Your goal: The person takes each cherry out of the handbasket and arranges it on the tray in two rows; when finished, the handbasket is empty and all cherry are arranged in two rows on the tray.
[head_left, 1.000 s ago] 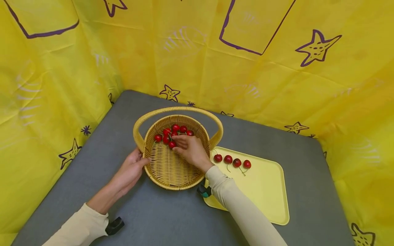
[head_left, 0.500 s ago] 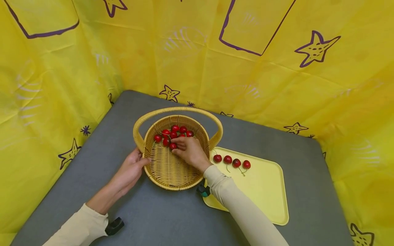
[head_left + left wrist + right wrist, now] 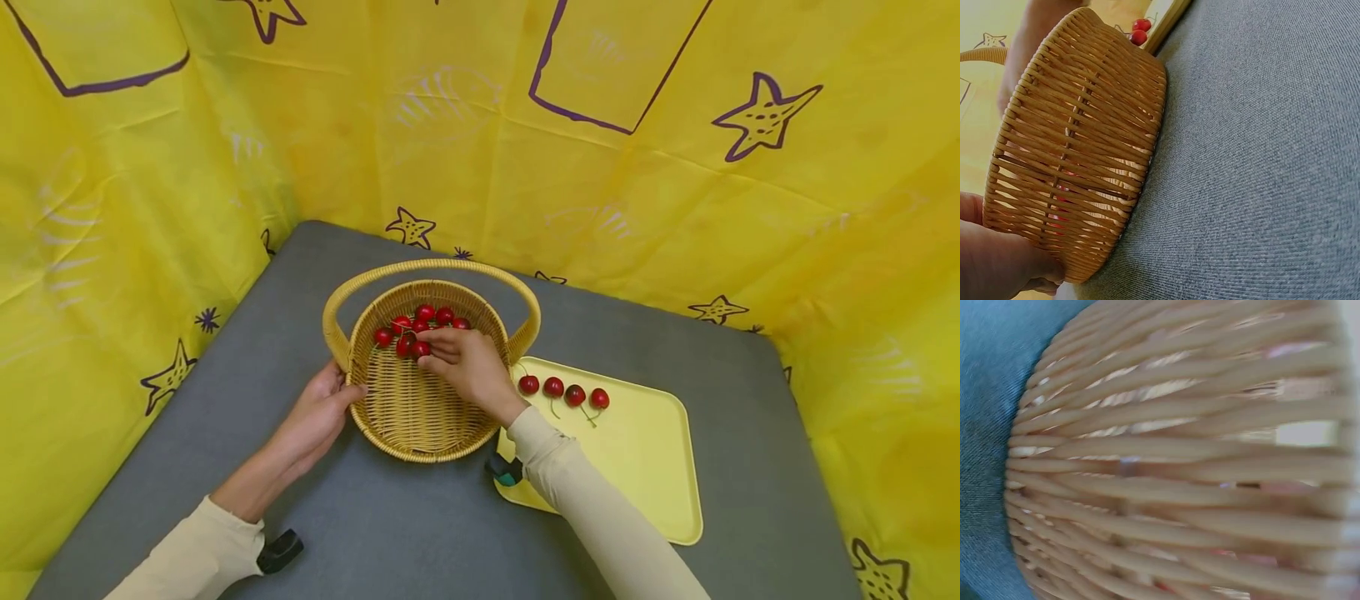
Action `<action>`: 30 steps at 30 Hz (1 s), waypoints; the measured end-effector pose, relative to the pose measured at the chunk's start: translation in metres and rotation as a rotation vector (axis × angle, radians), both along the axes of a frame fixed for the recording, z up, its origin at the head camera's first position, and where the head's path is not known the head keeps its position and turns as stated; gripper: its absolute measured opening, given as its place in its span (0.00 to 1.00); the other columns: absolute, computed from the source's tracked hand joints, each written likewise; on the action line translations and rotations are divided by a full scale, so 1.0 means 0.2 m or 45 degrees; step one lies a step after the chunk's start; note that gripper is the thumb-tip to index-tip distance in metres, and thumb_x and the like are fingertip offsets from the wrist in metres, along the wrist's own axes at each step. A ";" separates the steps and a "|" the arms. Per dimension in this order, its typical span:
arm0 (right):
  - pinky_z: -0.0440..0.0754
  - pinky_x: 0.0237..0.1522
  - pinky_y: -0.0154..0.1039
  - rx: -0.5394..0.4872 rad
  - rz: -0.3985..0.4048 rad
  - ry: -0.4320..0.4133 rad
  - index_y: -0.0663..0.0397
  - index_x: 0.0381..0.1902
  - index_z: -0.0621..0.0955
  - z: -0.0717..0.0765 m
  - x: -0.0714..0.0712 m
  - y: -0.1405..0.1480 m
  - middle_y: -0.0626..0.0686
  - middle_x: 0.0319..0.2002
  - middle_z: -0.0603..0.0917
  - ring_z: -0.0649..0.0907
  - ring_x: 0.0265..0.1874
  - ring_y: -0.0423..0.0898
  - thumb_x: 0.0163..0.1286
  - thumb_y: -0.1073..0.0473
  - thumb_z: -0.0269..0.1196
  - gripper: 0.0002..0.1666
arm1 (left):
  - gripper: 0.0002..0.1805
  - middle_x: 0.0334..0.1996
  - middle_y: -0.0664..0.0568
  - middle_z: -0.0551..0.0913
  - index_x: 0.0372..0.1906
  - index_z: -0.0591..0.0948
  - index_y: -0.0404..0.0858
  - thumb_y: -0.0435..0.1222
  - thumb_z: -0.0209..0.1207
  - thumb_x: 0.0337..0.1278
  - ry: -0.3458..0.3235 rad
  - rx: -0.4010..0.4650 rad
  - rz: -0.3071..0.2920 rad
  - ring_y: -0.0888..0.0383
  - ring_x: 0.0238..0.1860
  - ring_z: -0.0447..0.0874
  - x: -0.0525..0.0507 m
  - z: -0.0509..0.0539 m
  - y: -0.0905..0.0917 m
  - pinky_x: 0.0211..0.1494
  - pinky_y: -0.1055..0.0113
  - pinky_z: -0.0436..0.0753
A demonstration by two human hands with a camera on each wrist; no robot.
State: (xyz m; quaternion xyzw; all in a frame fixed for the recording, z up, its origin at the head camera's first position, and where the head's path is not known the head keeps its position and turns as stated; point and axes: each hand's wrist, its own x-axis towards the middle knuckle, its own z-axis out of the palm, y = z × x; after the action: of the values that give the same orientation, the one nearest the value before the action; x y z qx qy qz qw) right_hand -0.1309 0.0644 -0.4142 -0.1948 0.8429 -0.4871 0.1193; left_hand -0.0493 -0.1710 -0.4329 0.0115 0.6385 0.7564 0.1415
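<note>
A round wicker basket [image 3: 416,408] with a tall arched handle [image 3: 431,264] stands on the grey table, several red cherries [image 3: 425,312] grouped in its far half. My left hand [image 3: 318,412] grips the basket's left side, thumb over the rim. In the left wrist view, fingers of that hand [image 3: 1004,259] hold the woven wall. Reaching inside, my right hand [image 3: 472,371] pinches one cherry [image 3: 421,350] at the near edge of the group. Its fingers partly cover other cherries behind. Only the basket's outer weave [image 3: 1166,450] fills the right wrist view, blurred.
To the basket's right lies a pale yellow tray [image 3: 637,467], partly under the right forearm. Several cherries [image 3: 553,387] with stems sit in a row along its far side. Yellow patterned cloth [image 3: 480,167] hangs around the back and sides of the grey table [image 3: 390,533].
My right hand and the cherry at its fingertips have shifted only slightly among the others. My left hand and the basket keep their places.
</note>
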 end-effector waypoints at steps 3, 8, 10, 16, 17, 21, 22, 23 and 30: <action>0.86 0.52 0.34 -0.142 0.014 0.002 0.57 0.63 0.86 0.07 0.05 0.04 0.54 0.59 0.88 0.89 0.55 0.46 0.73 0.59 0.71 0.22 | 0.39 0.82 0.36 0.52 0.84 0.40 0.30 0.23 0.42 0.77 0.005 0.009 -0.010 0.44 0.83 0.46 0.00 -0.01 0.00 0.77 0.67 0.59; 0.86 0.53 0.39 -0.375 0.052 -0.026 0.48 0.67 0.85 0.17 0.14 0.13 0.52 0.62 0.87 0.88 0.56 0.45 0.73 0.59 0.70 0.24 | 0.38 0.82 0.36 0.52 0.85 0.41 0.30 0.24 0.42 0.77 -0.001 0.007 -0.016 0.44 0.83 0.46 -0.01 -0.01 0.01 0.76 0.68 0.60; 0.86 0.54 0.40 -0.414 0.061 -0.039 0.44 0.67 0.84 0.21 0.19 0.17 0.50 0.62 0.87 0.88 0.56 0.45 0.74 0.59 0.70 0.25 | 0.39 0.82 0.36 0.52 0.84 0.41 0.30 0.24 0.42 0.77 -0.005 0.004 -0.005 0.44 0.83 0.46 -0.01 -0.01 0.01 0.74 0.70 0.62; 0.86 0.55 0.44 -0.516 0.060 -0.059 0.50 0.64 0.86 0.28 0.29 0.35 0.52 0.59 0.89 0.88 0.57 0.50 0.73 0.65 0.70 0.23 | 0.38 0.82 0.35 0.52 0.84 0.42 0.29 0.23 0.42 0.77 -0.015 0.007 0.008 0.44 0.82 0.47 0.00 0.00 0.01 0.72 0.73 0.62; 0.86 0.55 0.45 -0.531 0.062 -0.063 0.52 0.63 0.86 0.28 0.31 0.38 0.54 0.59 0.88 0.88 0.58 0.52 0.72 0.66 0.70 0.23 | 0.38 0.82 0.36 0.52 0.84 0.42 0.29 0.23 0.42 0.77 -0.017 0.006 0.007 0.44 0.82 0.47 0.00 -0.01 0.01 0.72 0.73 0.63; 0.85 0.56 0.47 -0.553 0.034 -0.072 0.59 0.62 0.84 0.28 0.37 0.55 0.59 0.59 0.88 0.88 0.58 0.55 0.70 0.69 0.70 0.22 | 0.39 0.82 0.36 0.51 0.84 0.40 0.30 0.24 0.42 0.77 -0.012 0.010 0.000 0.44 0.82 0.46 0.01 -0.01 0.00 0.73 0.73 0.62; 0.85 0.56 0.47 -0.546 0.010 -0.066 0.60 0.62 0.84 0.28 0.38 0.59 0.60 0.58 0.88 0.88 0.58 0.55 0.70 0.70 0.70 0.22 | 0.39 0.82 0.36 0.51 0.85 0.40 0.30 0.24 0.42 0.78 -0.011 0.010 -0.001 0.44 0.82 0.46 0.01 -0.01 0.00 0.73 0.72 0.62; 0.85 0.55 0.47 -0.537 -0.019 -0.059 0.61 0.61 0.84 0.28 0.39 0.64 0.60 0.58 0.88 0.88 0.57 0.55 0.70 0.70 0.70 0.22 | 0.39 0.83 0.37 0.50 0.85 0.39 0.30 0.24 0.42 0.78 -0.009 0.013 -0.001 0.44 0.83 0.46 0.01 -0.01 0.00 0.74 0.71 0.61; 0.86 0.50 0.43 -0.398 -0.312 0.029 0.64 0.62 0.83 0.19 0.43 0.97 0.58 0.56 0.89 0.90 0.53 0.49 0.70 0.70 0.70 0.23 | 0.39 0.83 0.38 0.49 0.85 0.39 0.31 0.24 0.41 0.78 -0.010 0.028 -0.007 0.45 0.83 0.44 0.00 0.00 0.00 0.77 0.68 0.59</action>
State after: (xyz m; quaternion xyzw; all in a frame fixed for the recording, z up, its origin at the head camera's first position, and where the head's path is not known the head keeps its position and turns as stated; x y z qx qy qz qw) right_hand -0.0440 0.2581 -0.3762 -0.1127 0.7756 -0.6208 0.0179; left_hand -0.0488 -0.1718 -0.4336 0.0118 0.6296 0.7630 0.1460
